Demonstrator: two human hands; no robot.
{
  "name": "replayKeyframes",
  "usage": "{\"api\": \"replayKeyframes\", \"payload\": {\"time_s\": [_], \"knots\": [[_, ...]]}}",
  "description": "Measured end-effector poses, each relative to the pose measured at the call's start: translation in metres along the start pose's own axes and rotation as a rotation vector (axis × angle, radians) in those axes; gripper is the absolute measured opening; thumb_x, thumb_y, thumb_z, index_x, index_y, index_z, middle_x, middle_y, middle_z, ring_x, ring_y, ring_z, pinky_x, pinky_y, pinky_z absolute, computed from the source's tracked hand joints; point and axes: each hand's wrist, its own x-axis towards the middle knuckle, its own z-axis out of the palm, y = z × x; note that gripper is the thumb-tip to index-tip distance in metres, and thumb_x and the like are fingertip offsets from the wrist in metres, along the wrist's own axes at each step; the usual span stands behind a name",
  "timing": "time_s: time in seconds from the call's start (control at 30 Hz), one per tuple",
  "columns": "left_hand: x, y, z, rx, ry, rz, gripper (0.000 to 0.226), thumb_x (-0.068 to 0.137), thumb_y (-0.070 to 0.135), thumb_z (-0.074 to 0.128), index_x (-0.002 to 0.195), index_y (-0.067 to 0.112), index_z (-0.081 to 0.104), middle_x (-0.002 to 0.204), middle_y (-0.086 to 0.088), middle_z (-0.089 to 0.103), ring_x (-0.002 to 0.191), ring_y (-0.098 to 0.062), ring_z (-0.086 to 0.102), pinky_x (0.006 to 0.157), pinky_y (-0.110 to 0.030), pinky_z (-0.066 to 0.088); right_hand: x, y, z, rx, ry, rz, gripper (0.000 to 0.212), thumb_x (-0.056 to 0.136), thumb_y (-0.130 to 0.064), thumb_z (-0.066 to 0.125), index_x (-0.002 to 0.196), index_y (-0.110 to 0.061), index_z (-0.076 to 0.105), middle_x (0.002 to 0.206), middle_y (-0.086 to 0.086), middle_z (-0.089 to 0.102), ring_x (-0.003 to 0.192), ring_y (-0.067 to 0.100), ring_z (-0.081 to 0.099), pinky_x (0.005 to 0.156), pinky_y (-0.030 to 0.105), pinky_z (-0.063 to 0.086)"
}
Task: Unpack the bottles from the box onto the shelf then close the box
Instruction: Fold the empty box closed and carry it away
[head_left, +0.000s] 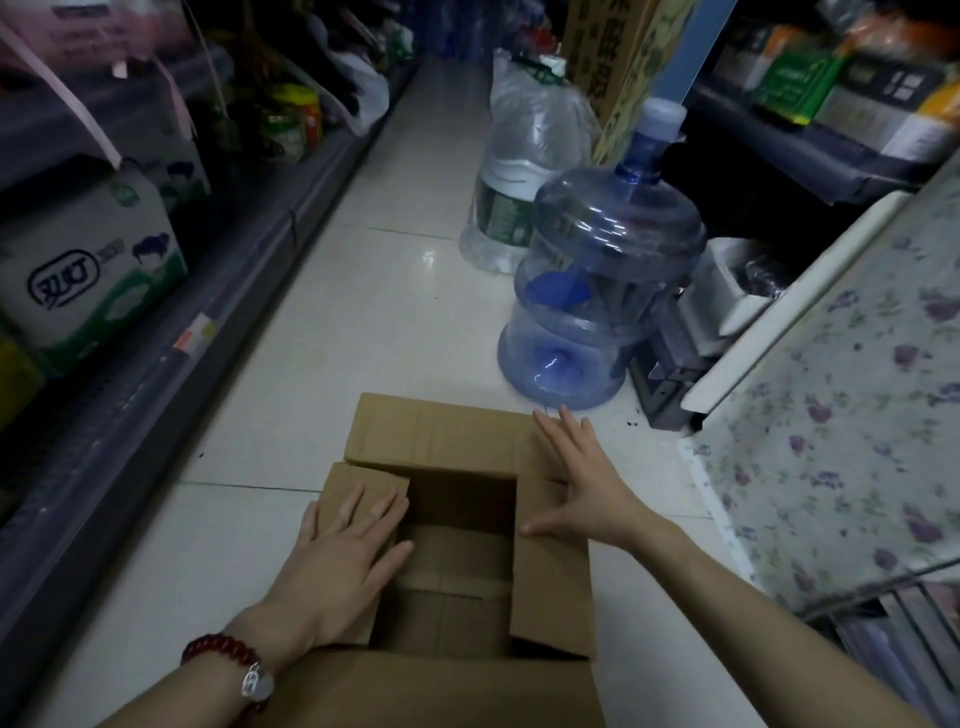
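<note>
Here, a cardboard box (457, 525) sits on the pale tiled floor (322, 322) of a shop aisle, its top partly folded in and its dark inside visible through the gap in the middle; no bottles can be made out inside it. The left hand (343, 561) lies flat, fingers spread, on the left side flap (363, 499), pressing on it rather than gripping, and a dark red bead bracelet (228, 660) circles that wrist. The right hand (576, 483) is likewise spread and flat, palm down on the right side flap (550, 561), with its fingertips reaching toward the far corner of the box. The far flap (441, 431) leans inward over the opening, and the near flap (441, 691) stands up at the bottom of the view. Just beyond the box, on the right side of the aisle, stands a large blue water jug (597, 280), and behind it a clear water bottle wrapped in a plastic bag (519, 156). A low grey shelf (156, 332) runs along the left, carrying a white and green carton (98, 260) and other goods. On the right a surface is covered with a floral cloth (852, 405), with more stocked shelving (831, 104) above and behind it.
</note>
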Motion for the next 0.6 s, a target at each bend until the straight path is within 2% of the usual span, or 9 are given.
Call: {"api": "replayKeyframes", "payload": {"time_s": [0.1, 0.2, 0.27, 0.37, 0.47, 0.6], "knots": [[0.001, 0.001, -0.001, -0.018, -0.005, -0.014, 0.104, 0.054, 0.083, -0.025, 0.148, 0.046, 0.000, 0.149, 0.028, -0.015, 0.141, -0.004, -0.021, 0.114, -0.043, -0.018, 0.017, 0.005, -0.014, 0.090, 0.021, 0.010, 0.114, 0.064, -0.055, 0.077, 0.147, -0.044, 0.000, 0.161, -0.009, -0.010, 0.147, 0.017, -0.013, 0.119, 0.047, 0.007], [0.001, 0.004, -0.003, -0.008, -0.017, -0.033, 0.105, 0.052, 0.083, -0.026, 0.147, 0.047, -0.001, 0.149, 0.029, -0.015, 0.141, -0.005, -0.021, 0.113, -0.042, -0.018, 0.032, 0.010, -0.016, 0.323, 0.192, 0.099, 0.071, 0.090, -0.053, 0.048, 0.150, -0.029, 0.016, 0.160, -0.002, 0.013, 0.148, 0.019, 0.009, 0.118, 0.039, 0.014], [0.001, 0.007, -0.004, 0.001, -0.026, -0.045, 0.110, 0.048, 0.084, -0.029, 0.147, 0.047, -0.002, 0.149, 0.028, -0.016, 0.142, -0.006, -0.022, 0.113, -0.042, -0.019, 0.039, 0.014, -0.014, 0.425, 0.217, 0.185, 0.058, 0.098, -0.047, 0.033, 0.148, -0.020, 0.024, 0.156, 0.002, 0.026, 0.144, 0.022, 0.024, 0.113, 0.032, 0.020], [0.002, 0.010, -0.003, 0.013, -0.029, -0.061, 0.113, 0.045, 0.085, -0.032, 0.147, 0.048, -0.002, 0.149, 0.028, -0.016, 0.142, -0.006, -0.022, 0.112, -0.042, -0.020, 0.044, 0.018, -0.005, 0.393, 0.157, 0.252, 0.060, 0.098, -0.048, 0.029, 0.149, -0.016, 0.025, 0.154, 0.008, 0.032, 0.140, 0.024, 0.033, 0.113, 0.036, 0.026], [0.003, 0.010, -0.002, 0.013, -0.033, -0.067, 0.110, 0.048, 0.085, -0.030, 0.147, 0.047, 0.000, 0.152, 0.028, -0.012, 0.142, -0.006, -0.022, 0.112, -0.042, -0.020, 0.038, 0.019, 0.011, 0.275, 0.181, 0.212, 0.071, 0.093, -0.053, 0.040, 0.150, -0.018, 0.017, 0.155, 0.008, 0.024, 0.140, 0.024, 0.031, 0.113, 0.038, 0.029], [-0.001, 0.017, -0.007, 0.005, -0.048, -0.049, 0.085, 0.066, 0.079, -0.015, 0.146, 0.051, -0.004, 0.157, 0.022, -0.011, 0.142, -0.009, -0.024, 0.112, -0.043, -0.020, 0.027, 0.016, 0.036, 0.089, 0.337, 0.222, 0.076, 0.090, -0.060, 0.040, 0.150, -0.027, 0.009, 0.159, 0.010, 0.010, 0.144, 0.028, 0.021, 0.112, 0.044, 0.032]]}}
